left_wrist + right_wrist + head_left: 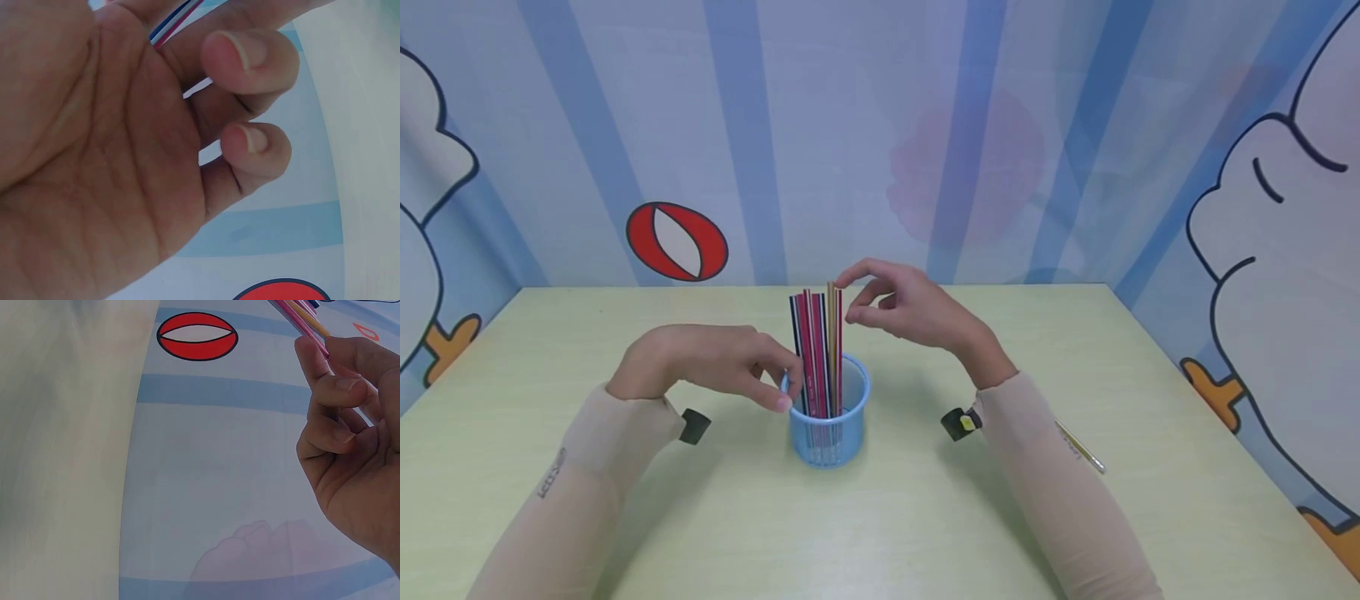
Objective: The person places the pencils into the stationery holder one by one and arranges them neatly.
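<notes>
A light-blue perforated pencil cup [855, 400] stands upright on the table, holding a bundle of pencils [815, 350], red, dark-striped and gold. At its left side, my left hand [722, 367] pinches the rim between thumb and fingers. In the left wrist view the palm of that hand hides most of the cup, and striped pencils [175, 25] show behind it. My right hand [906, 304] is at the pencils' upper ends, index fingertip by the gold pencil [831, 333] and thumb slightly apart from the bundle. Pencil ends [315, 337] appear near its fingertips in the right wrist view.
A single pencil [1078, 444] lies on the pale table [887, 533], partly behind the right sleeve. Behind the table hangs a striped blue backdrop [850, 150] with cartoon prints. Wrist cameras [695, 426] sit under both cuffs.
</notes>
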A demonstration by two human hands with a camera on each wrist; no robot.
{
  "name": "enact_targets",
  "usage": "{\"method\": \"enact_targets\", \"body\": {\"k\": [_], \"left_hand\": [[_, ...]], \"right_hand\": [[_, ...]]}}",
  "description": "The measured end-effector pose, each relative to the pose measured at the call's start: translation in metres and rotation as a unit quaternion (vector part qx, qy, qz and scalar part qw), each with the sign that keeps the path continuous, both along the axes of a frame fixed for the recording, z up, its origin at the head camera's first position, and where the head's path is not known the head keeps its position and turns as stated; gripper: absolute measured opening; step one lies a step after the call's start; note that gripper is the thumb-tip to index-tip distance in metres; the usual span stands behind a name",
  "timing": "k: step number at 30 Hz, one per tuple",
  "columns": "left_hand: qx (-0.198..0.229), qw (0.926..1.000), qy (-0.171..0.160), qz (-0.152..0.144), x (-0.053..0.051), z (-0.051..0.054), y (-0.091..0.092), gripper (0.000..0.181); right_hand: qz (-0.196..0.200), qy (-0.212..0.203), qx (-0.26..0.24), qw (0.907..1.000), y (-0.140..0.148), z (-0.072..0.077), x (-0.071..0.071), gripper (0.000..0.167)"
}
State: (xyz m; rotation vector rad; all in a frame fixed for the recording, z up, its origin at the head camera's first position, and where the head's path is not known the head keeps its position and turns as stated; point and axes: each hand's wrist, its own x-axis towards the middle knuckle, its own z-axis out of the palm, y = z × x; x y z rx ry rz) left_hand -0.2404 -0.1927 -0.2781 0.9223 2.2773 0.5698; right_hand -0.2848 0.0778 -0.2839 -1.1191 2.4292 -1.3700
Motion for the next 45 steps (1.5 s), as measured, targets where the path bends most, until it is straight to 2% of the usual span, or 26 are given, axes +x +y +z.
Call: {"method": "enact_targets", "body": {"k": [13, 19, 27, 34, 39, 45], "left_hand": [[0.002, 1.0, 0.0, 0.001, 0.002, 0.001, 0.0, 0.009], [0.002, 1.0, 0.005, -0.001, 0.002, 0.001, -0.001, 0.009], [0.002, 1.0, 0.008, -0.001, 0.002, 0.001, -0.001, 0.009], [0.003, 1.0, 0.009, -0.001, 0.002, 0.0, -0.002, 0.008], [0.005, 0.9999, 0.009, -0.002, 0.002, 0.0, -0.002, 0.009], [0.007, 1.0, 0.005, -0.004, 0.002, -0.001, -0.002, 0.01]], "right_hand": [[-0.034, 0.013, 0.074, 0.9966, 0.026, 0.011, -0.005, 0.027], [-0.053, 0.02, 0.087, 0.9947, 0.04, 0.014, -0.01, 0.025], [-0.081, 0.009, 0.095, 0.9921, 0.061, 0.013, -0.018, 0.024], [-0.083, 0.001, 0.116, 0.9898, 0.078, 0.007, -0.027, 0.023], [-0.089, -0.008, 0.157, 0.9835, 0.089, 0.002, -0.033, 0.022], [-0.105, -0.034, 0.229, 0.967, 0.102, -0.005, -0.038, 0.022]]}}
